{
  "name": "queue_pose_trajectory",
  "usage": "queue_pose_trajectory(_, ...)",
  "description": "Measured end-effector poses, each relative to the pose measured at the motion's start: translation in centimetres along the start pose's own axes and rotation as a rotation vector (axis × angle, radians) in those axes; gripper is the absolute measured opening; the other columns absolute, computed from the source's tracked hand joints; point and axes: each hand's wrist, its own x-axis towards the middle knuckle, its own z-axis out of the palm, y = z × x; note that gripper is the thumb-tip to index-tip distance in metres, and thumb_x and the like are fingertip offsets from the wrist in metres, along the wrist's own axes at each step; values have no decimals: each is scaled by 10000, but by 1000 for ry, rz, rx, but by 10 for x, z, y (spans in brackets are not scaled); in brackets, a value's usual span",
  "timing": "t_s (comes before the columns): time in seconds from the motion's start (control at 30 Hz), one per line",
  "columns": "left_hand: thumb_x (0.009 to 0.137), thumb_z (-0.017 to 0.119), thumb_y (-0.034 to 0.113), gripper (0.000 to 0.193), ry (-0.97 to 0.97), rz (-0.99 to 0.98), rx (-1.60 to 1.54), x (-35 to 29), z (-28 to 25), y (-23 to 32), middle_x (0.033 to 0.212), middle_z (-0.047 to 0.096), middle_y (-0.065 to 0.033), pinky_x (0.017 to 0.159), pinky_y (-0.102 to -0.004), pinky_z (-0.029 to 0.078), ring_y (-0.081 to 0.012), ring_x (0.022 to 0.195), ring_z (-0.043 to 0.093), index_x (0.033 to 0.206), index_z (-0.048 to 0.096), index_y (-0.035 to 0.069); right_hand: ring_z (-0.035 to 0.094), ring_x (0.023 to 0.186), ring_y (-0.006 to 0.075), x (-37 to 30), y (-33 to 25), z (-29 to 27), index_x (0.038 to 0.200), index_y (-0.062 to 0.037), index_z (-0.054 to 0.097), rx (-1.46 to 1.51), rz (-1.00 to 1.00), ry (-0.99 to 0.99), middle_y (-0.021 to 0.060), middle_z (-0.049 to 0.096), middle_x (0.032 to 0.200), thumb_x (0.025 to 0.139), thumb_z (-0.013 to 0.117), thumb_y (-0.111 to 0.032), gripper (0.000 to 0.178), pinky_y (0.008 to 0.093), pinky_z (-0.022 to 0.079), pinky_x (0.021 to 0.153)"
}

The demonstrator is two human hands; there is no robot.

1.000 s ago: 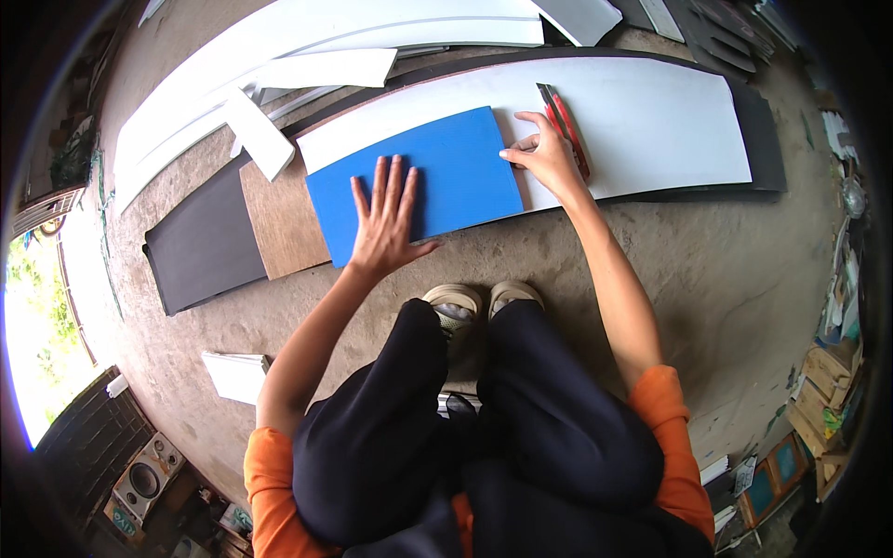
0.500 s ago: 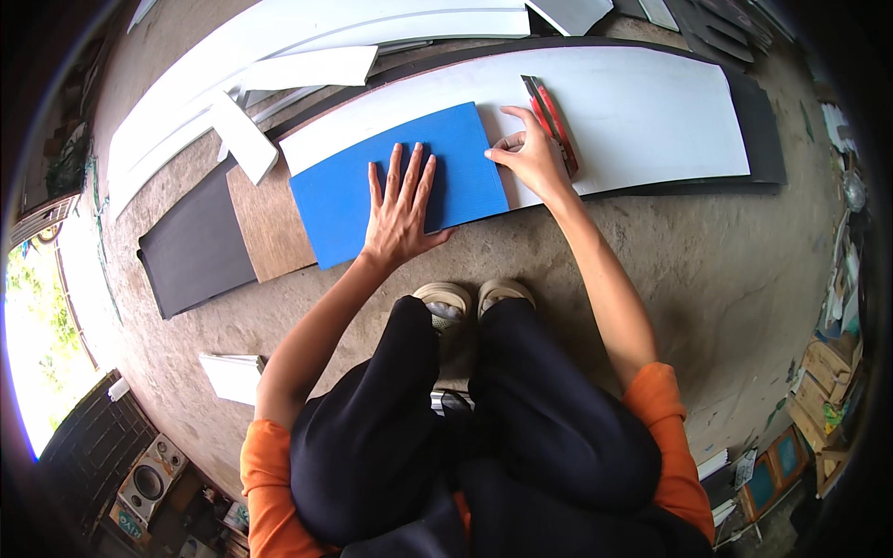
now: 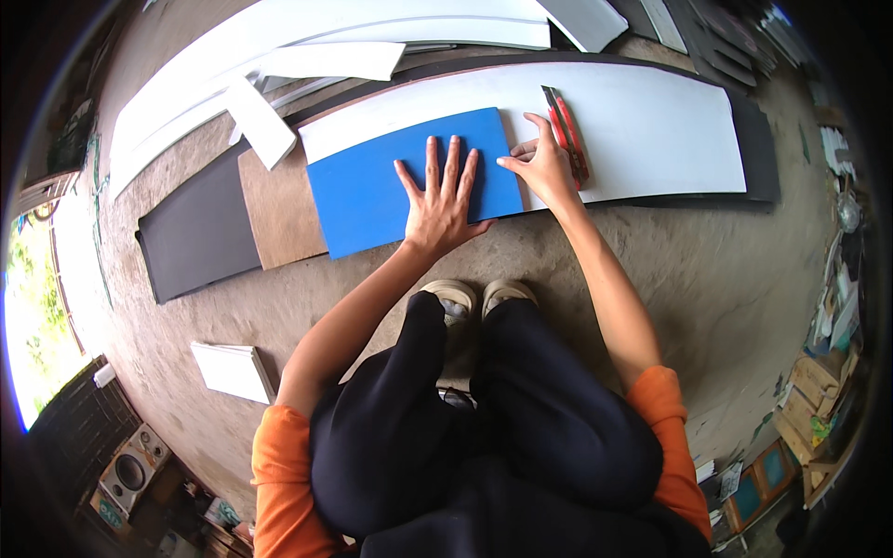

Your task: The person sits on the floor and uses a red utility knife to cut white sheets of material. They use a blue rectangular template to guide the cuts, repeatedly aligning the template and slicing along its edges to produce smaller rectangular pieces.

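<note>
My left hand [image 3: 441, 199] lies flat, fingers spread, on a blue rectangular board [image 3: 367, 186]. Its thumb reaches the board's near edge. At the board's right edge is my right hand [image 3: 544, 167], its thumb tip touching that edge and its index finger stretched away from the thumb. The other fingers curl and are partly hidden. Beneath the blue board are a long white sheet [image 3: 656, 130] and a brown wood-like panel [image 3: 279, 212]. A red and black utility knife [image 3: 568, 139] rests on the white sheet, just right of my right hand.
Dark sheets [image 3: 198, 226] extend under the stack on the concrete floor [image 3: 735, 288]. White strips [image 3: 260, 121] and long white panels [image 3: 195, 112] lie beyond. Near my left forearm is a small stack of white pieces [image 3: 230, 370]. A speaker [image 3: 130, 471] stands at lower left.
My left hand has slid right along the blue board, its fingers spread wider. My right hand stays at the board's right edge. The whole view has shifted slightly.
</note>
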Motion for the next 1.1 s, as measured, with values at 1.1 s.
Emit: queue_pose_trajectory(1.1, 624, 694, 529, 824, 394, -853, -465, -79, 11, -132, 1048, 417, -104, 802, -459, 230, -269, 1014, 339, 1285, 411, 126, 544, 724, 118, 2, -5, 10, 1271, -122, 385, -119, 88, -66, 53, 545, 824, 662, 699, 3, 697, 259, 460, 666)
